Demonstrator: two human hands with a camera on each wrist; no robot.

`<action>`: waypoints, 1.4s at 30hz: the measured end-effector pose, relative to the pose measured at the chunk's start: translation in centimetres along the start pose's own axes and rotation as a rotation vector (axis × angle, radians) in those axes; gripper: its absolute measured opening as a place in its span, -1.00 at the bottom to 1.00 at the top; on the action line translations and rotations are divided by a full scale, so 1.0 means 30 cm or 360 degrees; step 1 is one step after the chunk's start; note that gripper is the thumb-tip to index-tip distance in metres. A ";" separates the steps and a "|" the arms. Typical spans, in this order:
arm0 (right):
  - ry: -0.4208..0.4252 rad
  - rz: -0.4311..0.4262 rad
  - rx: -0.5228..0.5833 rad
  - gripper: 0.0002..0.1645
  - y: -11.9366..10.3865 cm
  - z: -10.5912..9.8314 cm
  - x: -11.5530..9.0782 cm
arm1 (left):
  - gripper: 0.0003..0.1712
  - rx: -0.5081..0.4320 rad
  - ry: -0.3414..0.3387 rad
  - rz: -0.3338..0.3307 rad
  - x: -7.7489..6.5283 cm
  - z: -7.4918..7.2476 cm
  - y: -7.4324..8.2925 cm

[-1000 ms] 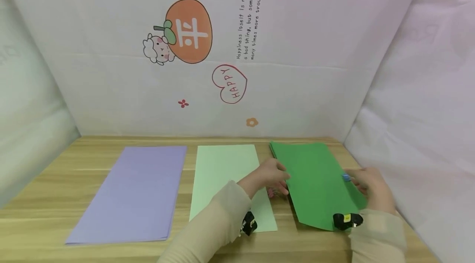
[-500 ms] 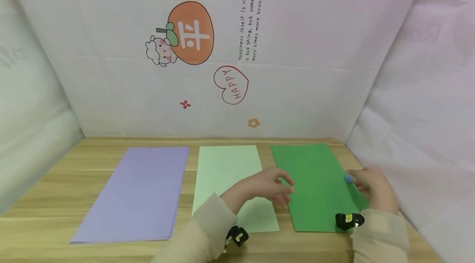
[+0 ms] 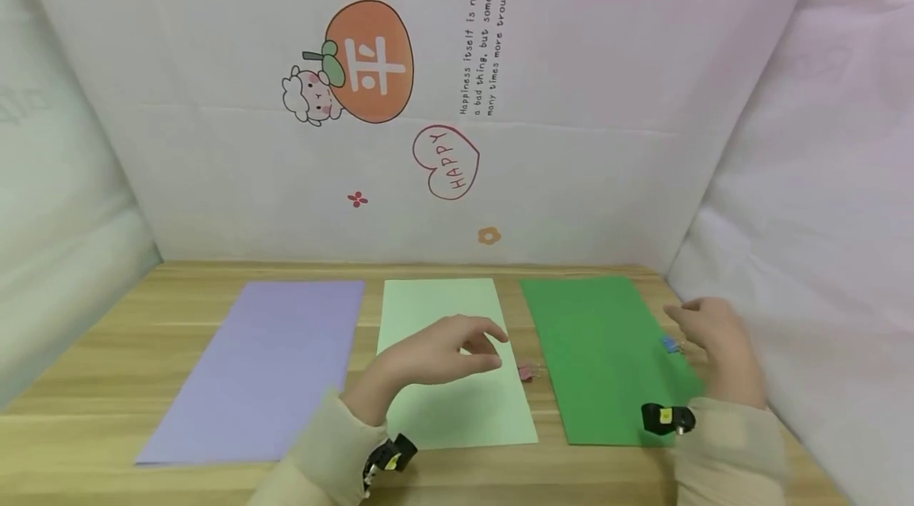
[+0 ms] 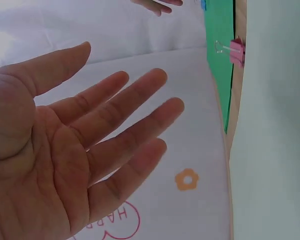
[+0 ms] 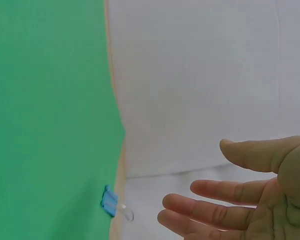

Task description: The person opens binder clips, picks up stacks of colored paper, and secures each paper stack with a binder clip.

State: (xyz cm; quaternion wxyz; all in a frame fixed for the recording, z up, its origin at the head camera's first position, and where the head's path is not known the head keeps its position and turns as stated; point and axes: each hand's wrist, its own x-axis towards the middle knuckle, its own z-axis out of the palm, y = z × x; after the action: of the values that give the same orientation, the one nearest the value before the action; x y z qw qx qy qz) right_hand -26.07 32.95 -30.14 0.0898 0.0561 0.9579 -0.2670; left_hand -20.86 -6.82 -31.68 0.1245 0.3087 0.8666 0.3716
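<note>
A blue binder clip (image 3: 670, 344) sits on the right edge of the dark green paper (image 3: 607, 363); its wire handle sticks outward in the right wrist view. My right hand (image 3: 717, 343) is just beside and above that clip, holding nothing, with fingers extended. Over the pale green paper (image 3: 428, 308) hovers my left hand (image 3: 446, 349), fingers spread and palm bare in the left wrist view. A pink binder clip (image 3: 528, 372) lies in the strip of table between the two green papers, right of my left fingertips, its wire handle toward the dark green paper.
Purple paper (image 3: 264, 363) lies on the left of the wooden table (image 3: 78, 403), its lower edge showing more than one layer. White printed cloth (image 3: 571, 133) hangs behind the table, and white cloth walls stand at both sides.
My right hand has let go of the blue clip and lifted off it. My left hand has drawn back left from the dark green paper, whose raised left side now lies flat.
</note>
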 end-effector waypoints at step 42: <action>-0.0517 -0.0595 -0.0189 -0.61 -0.401 0.362 -0.010 | -0.19 0.0389 -0.0233 -0.0366 -0.067 0.031 -0.164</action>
State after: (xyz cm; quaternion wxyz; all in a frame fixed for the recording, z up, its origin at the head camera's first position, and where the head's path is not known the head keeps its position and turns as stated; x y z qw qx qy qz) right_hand -26.10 17.02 -33.20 0.1946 -0.1709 0.9387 -0.2277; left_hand -21.06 -10.19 -35.91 0.1906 0.2467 0.9236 0.2233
